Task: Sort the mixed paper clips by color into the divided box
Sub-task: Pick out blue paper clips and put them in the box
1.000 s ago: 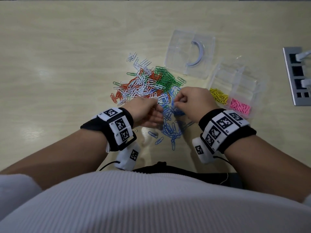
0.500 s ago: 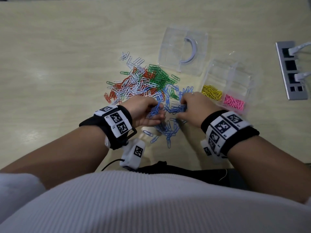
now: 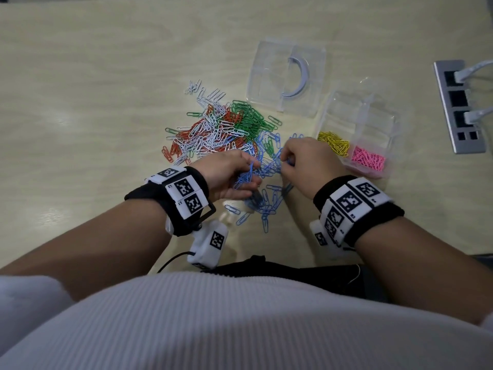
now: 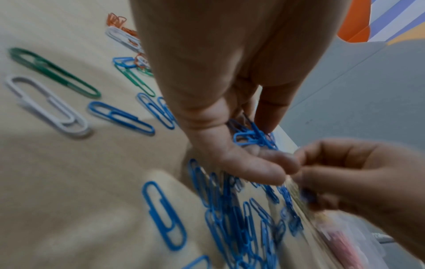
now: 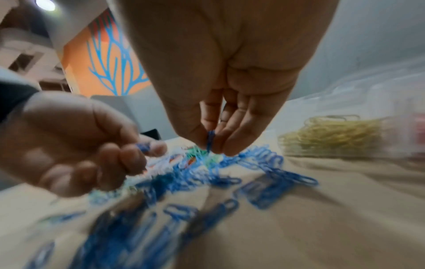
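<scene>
Stretching across the whole head view, the pale wooden table [image 3: 80, 102] has open room on its left and far sides, while a white-clad torso hides its near edge. On the right, the clear divided box [image 3: 373, 121] sits close to a metal socket strip [image 3: 458, 108] that the picture's edge cuts off; its see-through walls are hard to trace, but yellow clips [image 3: 334, 142] fill one near compartment and pink clips [image 3: 369, 160] the one beside it. The clear lid [image 3: 269, 76] lies flat just behind the mixed pile [image 3: 221, 129] of white, orange and green clips. Nearer the body, blue clips [image 3: 264, 206] are spread loosely on the table between both wrists. The left hand [image 3: 226, 174] is curled round a small bunch of blue clips, thumb pressed over them; the count is lost in the tangle. The right hand [image 3: 306, 164] pinches one blue clip [image 5: 210, 140] between thumb and fingertips, just above the blue scatter, close to the left hand's fingers. The right wrist view is smeared with blur, so the clips below it are mere streaks.
</scene>
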`<control>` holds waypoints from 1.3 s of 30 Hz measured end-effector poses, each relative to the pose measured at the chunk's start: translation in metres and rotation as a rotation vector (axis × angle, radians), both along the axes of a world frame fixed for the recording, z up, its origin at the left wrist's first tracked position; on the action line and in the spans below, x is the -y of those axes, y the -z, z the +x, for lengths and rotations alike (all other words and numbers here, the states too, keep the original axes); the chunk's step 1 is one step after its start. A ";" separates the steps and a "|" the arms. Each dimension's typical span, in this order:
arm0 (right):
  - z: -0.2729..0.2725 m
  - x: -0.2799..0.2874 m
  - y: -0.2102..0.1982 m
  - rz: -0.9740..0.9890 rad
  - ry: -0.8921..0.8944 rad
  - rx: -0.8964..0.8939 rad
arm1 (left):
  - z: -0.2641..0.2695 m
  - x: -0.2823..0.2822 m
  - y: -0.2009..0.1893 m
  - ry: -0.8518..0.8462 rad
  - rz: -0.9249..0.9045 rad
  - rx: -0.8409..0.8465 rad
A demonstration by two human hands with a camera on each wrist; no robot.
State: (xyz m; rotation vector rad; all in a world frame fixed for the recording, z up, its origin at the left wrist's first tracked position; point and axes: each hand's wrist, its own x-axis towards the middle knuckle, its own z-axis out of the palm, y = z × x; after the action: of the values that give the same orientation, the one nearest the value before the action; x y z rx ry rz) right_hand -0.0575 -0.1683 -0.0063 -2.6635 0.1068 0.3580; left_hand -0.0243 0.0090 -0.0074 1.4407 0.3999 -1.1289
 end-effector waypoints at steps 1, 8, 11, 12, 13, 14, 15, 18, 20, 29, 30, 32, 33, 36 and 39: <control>0.000 -0.004 -0.005 0.060 -0.022 0.036 | 0.000 0.003 0.000 -0.003 -0.012 -0.002; -0.004 -0.012 -0.023 0.341 0.024 -0.009 | 0.001 0.018 -0.004 -0.036 -0.098 -0.091; -0.002 0.014 -0.010 0.089 0.069 -0.179 | 0.002 0.015 -0.003 -0.001 -0.052 -0.060; -0.002 0.022 -0.005 0.004 0.053 -0.231 | 0.002 0.013 -0.002 0.011 -0.034 -0.043; -0.002 0.028 -0.001 -0.044 0.050 -0.249 | 0.001 0.012 -0.001 0.027 -0.020 -0.031; -0.002 0.032 0.002 -0.061 0.059 -0.232 | 0.001 0.010 0.000 0.043 -0.009 -0.023; -0.002 0.034 0.004 -0.070 0.072 -0.197 | 0.000 0.009 0.000 0.056 0.002 -0.021; -0.002 0.028 0.004 -0.082 0.071 -0.162 | 0.000 0.006 0.002 0.078 0.039 -0.031; -0.001 0.023 0.008 -0.109 0.010 -0.176 | -0.001 0.006 0.001 0.082 0.052 -0.043; 0.001 0.018 0.023 -0.194 -0.055 -0.001 | -0.001 0.012 0.000 0.046 0.049 -0.090; 0.002 0.018 0.023 -0.199 -0.055 -0.007 | -0.001 0.013 0.000 0.036 0.045 -0.092; 0.003 0.020 0.021 -0.212 -0.075 -0.009 | -0.001 0.017 0.000 0.004 0.031 -0.096; 0.004 0.021 0.021 -0.216 -0.091 -0.001 | 0.000 0.018 -0.001 -0.015 0.020 -0.101; 0.004 0.024 0.015 -0.173 -0.046 0.043 | 0.001 0.022 0.000 -0.071 -0.017 -0.117; 0.001 0.012 -0.001 0.001 -0.005 0.101 | 0.001 0.025 0.002 -0.100 -0.038 -0.123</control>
State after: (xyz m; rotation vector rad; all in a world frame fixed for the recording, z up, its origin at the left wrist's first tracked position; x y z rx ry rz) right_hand -0.0567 -0.1799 -0.0050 -2.6752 0.0687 0.2250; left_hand -0.0235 -0.0162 -0.0091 1.3080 0.5289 -1.1410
